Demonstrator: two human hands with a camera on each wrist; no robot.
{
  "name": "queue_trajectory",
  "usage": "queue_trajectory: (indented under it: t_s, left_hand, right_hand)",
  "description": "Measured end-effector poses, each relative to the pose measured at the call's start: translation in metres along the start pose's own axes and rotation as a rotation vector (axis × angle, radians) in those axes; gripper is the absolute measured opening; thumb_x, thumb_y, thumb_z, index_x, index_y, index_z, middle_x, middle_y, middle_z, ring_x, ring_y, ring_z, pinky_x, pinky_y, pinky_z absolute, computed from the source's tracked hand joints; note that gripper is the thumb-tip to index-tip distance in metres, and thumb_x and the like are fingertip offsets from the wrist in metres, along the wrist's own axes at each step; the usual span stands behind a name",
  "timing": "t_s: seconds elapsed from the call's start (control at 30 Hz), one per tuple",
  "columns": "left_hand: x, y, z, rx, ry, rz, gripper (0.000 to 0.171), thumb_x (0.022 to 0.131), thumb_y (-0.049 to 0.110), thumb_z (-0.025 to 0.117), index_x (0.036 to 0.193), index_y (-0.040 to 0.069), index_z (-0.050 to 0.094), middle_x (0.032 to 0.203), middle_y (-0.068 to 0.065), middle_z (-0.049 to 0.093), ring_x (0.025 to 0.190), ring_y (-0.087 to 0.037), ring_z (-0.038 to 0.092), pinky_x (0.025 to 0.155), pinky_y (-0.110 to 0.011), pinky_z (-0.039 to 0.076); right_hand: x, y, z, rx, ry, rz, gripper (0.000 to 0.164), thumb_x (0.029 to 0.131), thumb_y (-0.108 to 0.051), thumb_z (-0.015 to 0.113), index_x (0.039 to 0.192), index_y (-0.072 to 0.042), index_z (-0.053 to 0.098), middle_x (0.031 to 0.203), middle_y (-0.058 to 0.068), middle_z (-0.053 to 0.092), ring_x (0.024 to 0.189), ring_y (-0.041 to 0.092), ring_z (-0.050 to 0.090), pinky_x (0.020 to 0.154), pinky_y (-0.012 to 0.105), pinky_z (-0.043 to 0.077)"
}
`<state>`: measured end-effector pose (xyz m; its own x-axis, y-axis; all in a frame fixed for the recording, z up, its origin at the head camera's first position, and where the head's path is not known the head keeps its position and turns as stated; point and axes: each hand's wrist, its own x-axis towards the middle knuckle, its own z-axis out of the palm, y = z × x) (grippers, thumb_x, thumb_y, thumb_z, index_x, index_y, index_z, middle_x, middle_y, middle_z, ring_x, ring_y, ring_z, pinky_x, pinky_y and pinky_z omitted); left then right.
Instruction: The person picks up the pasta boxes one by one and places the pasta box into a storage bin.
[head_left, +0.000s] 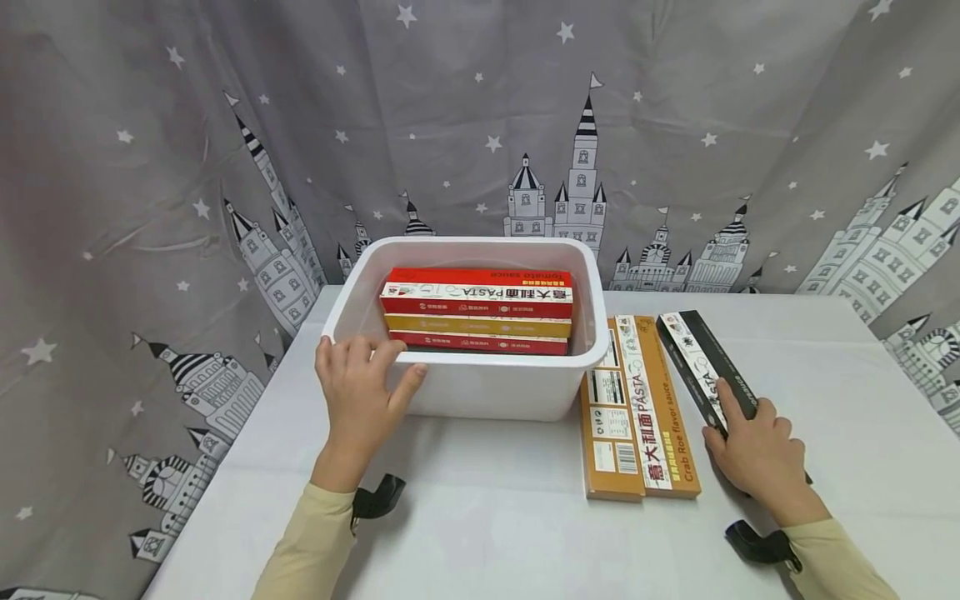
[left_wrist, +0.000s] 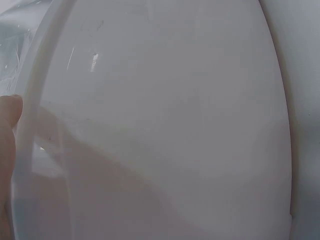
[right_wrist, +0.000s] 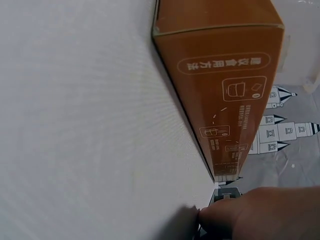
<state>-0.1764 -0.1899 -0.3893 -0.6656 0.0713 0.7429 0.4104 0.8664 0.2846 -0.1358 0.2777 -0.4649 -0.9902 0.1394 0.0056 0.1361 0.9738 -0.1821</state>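
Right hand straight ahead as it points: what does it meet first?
The black pasta box, which the right hand touches; beyond it, probably the curtain, though depth is unclear.

White table point(head_left: 487, 517) under tub point(head_left: 491, 387), pasta boxes point(head_left: 648, 408)

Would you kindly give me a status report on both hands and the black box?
Left hand holding near rim of white bin. Right hand gripping black pasta box. Orange pasta box lies between that and bin.

Pale yellow sleeves point(head_left: 311, 537) are worn with 2 curved black wrist pieces point(head_left: 379, 497).
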Motion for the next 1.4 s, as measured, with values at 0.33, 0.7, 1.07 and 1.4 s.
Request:
queue_trajectory:
  t_s: [0.33, 0.7, 1.07, 1.4]
  left_hand:
    - [0.0018, 0.0003, 0.0005, -0.008, 0.018, 0.003, 0.081, 0.099, 0.072, 0.034, 0.103, -0.001, 0.069, 0.096, -0.023, 0.059, 0.103, -0.045, 0.05, 0.112, -0.078, 0.017]
    - [0.0012, -0.0016, -0.0001, -0.007, 0.012, 0.004, 0.08, 0.1, 0.071, 0.033, 0.103, 0.0, 0.069, 0.094, -0.023, 0.059, 0.103, -0.045, 0.05, 0.112, -0.078, 0.017]
    - [-0.0016, -0.0018, 0.0024, -0.002, 0.015, 0.009, 0.079, 0.1, 0.071, 0.034, 0.103, 0.0, 0.069, 0.094, -0.023, 0.059, 0.102, -0.045, 0.05, 0.111, -0.078, 0.018]
    - [-0.0007, -0.0009, 0.0014, 0.003, 0.023, 0.01, 0.078, 0.1, 0.071, 0.035, 0.102, 0.0, 0.069, 0.094, -0.023, 0.058, 0.103, -0.045, 0.049, 0.111, -0.078, 0.018]
  right_hand:
    - [0.0043, -0.0007, -0.0036, 0.003, 0.006, -0.011, 0.074, 0.099, -0.034, 0.052, 0.159, -0.008, 0.017, 0.127, 0.051, 0.032, 0.101, 0.068, 0.045, 0.07, 0.071, 0.044]
    - [0.0026, -0.001, -0.0007, 0.012, 0.001, -0.015, 0.075, 0.098, -0.034, 0.052, 0.159, -0.008, 0.018, 0.13, 0.052, 0.032, 0.104, 0.069, 0.045, 0.074, 0.073, 0.044]
    - [-0.0023, -0.0014, -0.0015, 0.007, -0.016, -0.007, 0.073, 0.099, -0.033, 0.051, 0.159, -0.005, 0.019, 0.129, 0.052, 0.033, 0.105, 0.068, 0.045, 0.076, 0.073, 0.045]
    - [-0.0003, -0.0009, -0.0011, 0.009, 0.001, -0.015, 0.073, 0.099, -0.033, 0.052, 0.159, -0.007, 0.019, 0.13, 0.052, 0.032, 0.107, 0.069, 0.045, 0.076, 0.074, 0.045]
